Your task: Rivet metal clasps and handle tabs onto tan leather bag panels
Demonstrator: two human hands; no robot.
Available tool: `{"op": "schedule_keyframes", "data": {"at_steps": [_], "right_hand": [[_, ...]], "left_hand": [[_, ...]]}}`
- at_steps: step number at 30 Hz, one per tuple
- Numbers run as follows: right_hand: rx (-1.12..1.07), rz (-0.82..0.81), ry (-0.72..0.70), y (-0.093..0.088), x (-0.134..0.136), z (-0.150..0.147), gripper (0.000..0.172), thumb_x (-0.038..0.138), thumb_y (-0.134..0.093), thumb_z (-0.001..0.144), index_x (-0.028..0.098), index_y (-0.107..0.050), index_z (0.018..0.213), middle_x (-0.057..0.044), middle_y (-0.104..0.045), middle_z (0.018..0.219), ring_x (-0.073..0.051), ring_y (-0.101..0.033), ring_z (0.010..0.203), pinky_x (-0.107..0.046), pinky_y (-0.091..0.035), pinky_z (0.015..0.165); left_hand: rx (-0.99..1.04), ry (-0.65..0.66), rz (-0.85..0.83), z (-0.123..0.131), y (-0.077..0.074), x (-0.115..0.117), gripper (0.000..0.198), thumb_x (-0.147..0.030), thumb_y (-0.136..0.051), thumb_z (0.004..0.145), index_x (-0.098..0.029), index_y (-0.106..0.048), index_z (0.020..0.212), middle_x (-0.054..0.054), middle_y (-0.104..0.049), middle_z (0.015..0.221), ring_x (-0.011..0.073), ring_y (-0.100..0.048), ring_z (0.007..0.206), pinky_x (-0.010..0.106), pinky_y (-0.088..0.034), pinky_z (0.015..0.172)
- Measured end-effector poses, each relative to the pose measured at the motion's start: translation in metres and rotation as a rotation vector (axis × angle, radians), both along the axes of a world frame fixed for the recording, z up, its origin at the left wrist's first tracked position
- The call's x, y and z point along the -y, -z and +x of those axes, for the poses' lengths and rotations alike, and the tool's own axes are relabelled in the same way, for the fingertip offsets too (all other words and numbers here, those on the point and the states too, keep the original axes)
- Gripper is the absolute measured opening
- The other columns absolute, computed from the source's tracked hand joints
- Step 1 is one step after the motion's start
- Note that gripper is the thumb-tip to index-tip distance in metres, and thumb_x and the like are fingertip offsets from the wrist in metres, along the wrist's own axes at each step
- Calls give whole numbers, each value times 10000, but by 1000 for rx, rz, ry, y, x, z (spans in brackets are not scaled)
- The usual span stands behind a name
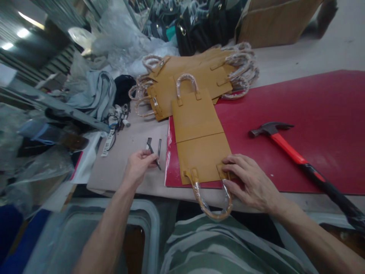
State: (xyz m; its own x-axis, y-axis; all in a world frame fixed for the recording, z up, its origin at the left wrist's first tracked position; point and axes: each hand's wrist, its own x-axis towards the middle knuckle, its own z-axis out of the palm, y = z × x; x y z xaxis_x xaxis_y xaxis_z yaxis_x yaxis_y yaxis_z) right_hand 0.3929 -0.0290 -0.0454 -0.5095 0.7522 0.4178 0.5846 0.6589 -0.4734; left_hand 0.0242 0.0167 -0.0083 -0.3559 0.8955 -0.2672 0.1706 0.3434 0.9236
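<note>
A tan leather bag panel (pixel 199 121) lies flat in front of me, a plastic-wrapped handle at each end. The near handle (pixel 212 213) hangs over the table's edge. My right hand (pixel 251 182) grips the panel's near right corner, at the base of that handle, with the thumb below and fingers on top. To the left of the panel, my left hand (pixel 139 164) pinches a slim dark metal tool (pixel 155 156) whose exact kind I cannot make out. Beside those fingertips lie a thin dark rod (pixel 159 146) and a small dark flat piece (pixel 149 140).
A claw hammer (pixel 299 156) with a red and black grip rests on the red mat (pixel 322 114). Behind the panel are several stacked tan panels (pixel 196 70) with wrapped handles. Dark bags (pixel 196 30) and a cardboard box (pixel 276 23) stand further back. A grey plastic bin (pixel 155 228) sits below the table.
</note>
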Motion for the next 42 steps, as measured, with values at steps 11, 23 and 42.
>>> {"op": "schedule_keyframes", "data": {"at_steps": [11,23,42], "right_hand": [[13,-3,4,-1,-1,-1,230,316,-602,952,172,-586,1130,-155,-627,1215,-297,-576,1127,-503,-481,967],[0,-12,8,-1,-1,0,266,342,-639,933,183,-596,1141,-154,-646,1222,-299,-597,1140,-492,-480,989],[-16,-68,39,0,1,0,285,333,-648,917,212,-593,1169,-152,-645,1268,-326,-586,1196,-535,-488,1006]], "left_hand": [[122,166,524,81,33,42,308,-276,-781,853,-155,-656,1107,64,-780,949,193,-783,866,309,-657,812],[14,233,462,84,26,49,164,-205,-721,894,-140,-694,1043,65,-809,931,183,-794,839,262,-669,783],[-254,466,604,113,31,53,157,-172,-666,931,-180,-738,1070,65,-803,1032,190,-778,937,315,-654,878]]}}
